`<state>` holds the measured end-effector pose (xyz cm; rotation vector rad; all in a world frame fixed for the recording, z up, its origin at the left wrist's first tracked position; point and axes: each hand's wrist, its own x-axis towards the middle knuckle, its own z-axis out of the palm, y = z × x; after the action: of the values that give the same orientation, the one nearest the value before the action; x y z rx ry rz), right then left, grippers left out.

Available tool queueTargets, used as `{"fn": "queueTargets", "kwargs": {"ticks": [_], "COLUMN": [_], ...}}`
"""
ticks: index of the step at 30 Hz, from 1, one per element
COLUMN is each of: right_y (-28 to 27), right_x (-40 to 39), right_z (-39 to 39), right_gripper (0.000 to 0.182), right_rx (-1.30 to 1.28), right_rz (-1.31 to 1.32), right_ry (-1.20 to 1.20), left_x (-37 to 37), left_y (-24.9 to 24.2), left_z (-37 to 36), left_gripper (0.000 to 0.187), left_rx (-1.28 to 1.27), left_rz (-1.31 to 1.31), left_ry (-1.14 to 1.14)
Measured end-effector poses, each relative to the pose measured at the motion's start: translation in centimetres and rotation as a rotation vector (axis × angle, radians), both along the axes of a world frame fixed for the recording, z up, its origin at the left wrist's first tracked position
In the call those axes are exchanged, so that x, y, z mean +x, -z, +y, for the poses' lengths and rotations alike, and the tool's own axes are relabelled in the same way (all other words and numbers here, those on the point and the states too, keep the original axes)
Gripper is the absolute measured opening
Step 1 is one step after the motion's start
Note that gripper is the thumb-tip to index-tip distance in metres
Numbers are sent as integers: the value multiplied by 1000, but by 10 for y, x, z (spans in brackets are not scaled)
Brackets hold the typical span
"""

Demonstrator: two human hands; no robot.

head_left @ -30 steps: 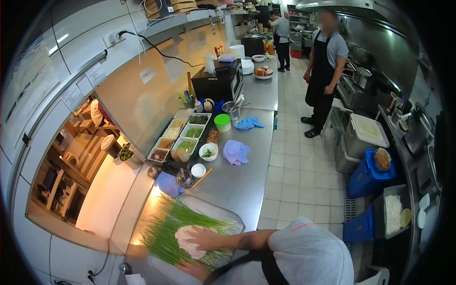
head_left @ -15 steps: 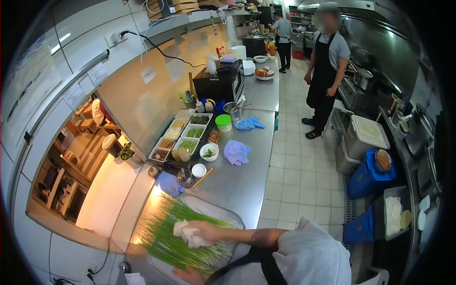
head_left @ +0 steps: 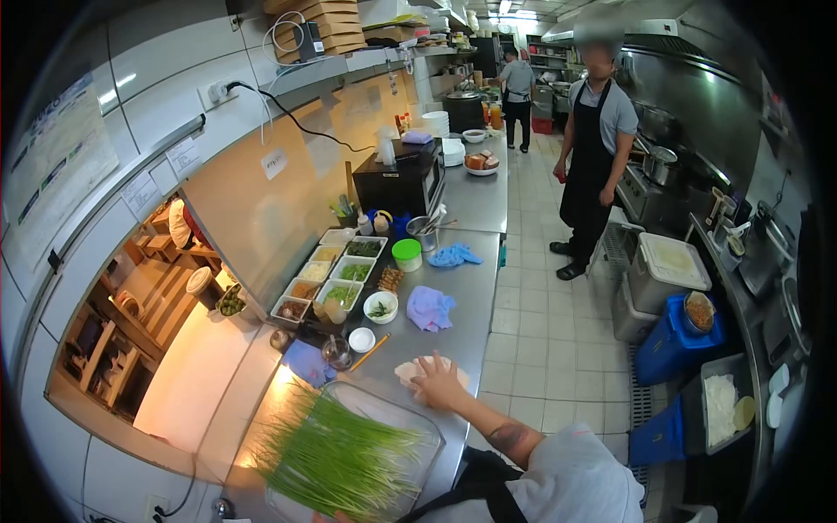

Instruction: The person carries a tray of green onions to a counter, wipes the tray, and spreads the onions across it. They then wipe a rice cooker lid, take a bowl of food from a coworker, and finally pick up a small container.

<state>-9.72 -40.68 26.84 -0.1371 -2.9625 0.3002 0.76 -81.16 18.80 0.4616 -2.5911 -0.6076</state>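
Right hand (head_left: 433, 383) lay flat, fingers spread, on a white cloth (head_left: 410, 373) on the counter (head_left: 453, 322), centre frame. Chives (head_left: 336, 453) filled the tray (head_left: 427, 436), lower left. Left hand barely showed; grip unreadable. Cloth seemingly set aside; next, likely back to chives.

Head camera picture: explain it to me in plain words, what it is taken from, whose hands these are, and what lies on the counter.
There is no machine here. A person wears a camera on the head, looking forward and down, and the curved lens bends the edges. The right hand lies flat on a pale cloth on the steel counter, pressing rather than gripping it. The left hand barely shows at the bottom edge, so what it does cannot be told. Nearest the wearer is a clear tray of long green chives. Farther along lie a purple cloth, a blue cloth, small bowls and a row of topping tubs. Another person in a black apron stands in the aisle.
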Motion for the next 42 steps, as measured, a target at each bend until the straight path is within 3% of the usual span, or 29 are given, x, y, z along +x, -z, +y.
{"fn": "queueTargets", "kwargs": {"ticks": [2, 5, 9, 12, 15, 18, 21, 24, 27, 33, 34, 36, 37, 38, 40, 42], "right_y": [7, 25, 46, 40, 57, 49, 43, 58, 45, 91, 72, 37, 45, 40, 36, 13], "right_x": [-4, -18, -37, -28, -22, -22, -26, -32, -29, -37, -31, -13, -13, -6, -12, -11], "right_z": [-25, -60, -114, -132, -139, -134, -133, -137, -139, -186, -186, -193, -198, -199, -200, -195], "right_gripper": [50, 54, 61, 70, 77, 81, 81, 78, 76, 72, 70, 65, 73, 74, 74, 69], "right_rx": [-140, -432, -611, -516, -324, -397, -393, -418, -452, -807, -873, -1017, -1023, -1166, -1072, -1303], "right_rz": [75, 73, -79, -182, -89, -116, -127, -110, -182, -184, -263, -465, -514, -420, -454, -486], "right_ry": [19, -278, -531, -461, -416, -423, -380, -279, -208, -560, -546, -533, -547, -581, -586, -622], "left_x": [-11, -9, -20, -17, -14, -15, -26, -29, -30, -56, -65, -77, -82, -76, -70, -56], "left_y": [28, 20, 51, 11, -13, -5, 54, 61, 38, -1, -8, -14, -7, -36, -35, -47], "left_z": [-3, -5, -26, -10, -7, -13, -41, -40, -26, 20, 27, 42, 43, 56, 52, 47], "left_gripper": [51, 50, 49, 47, 47, 46, 54, 50, 47, 42, 42, 36, 33, 33, 40, 40], "left_rx": [163, 194, 655, 890, 1020, 1215, 1202, 1228, 1334, 1788, 1839, 1867, 1821, 1724, 1654, 1616], "left_rz": [91, -25, -83, -149, -169, -177, -189, -195, -171, -145, -164, -187, -204, -176, -104, -62], "left_ry": [-10, 106, 5, -74, 28, 106, 98, 81, 133, 486, 494, 321, 304, 240, 291, 201]}}
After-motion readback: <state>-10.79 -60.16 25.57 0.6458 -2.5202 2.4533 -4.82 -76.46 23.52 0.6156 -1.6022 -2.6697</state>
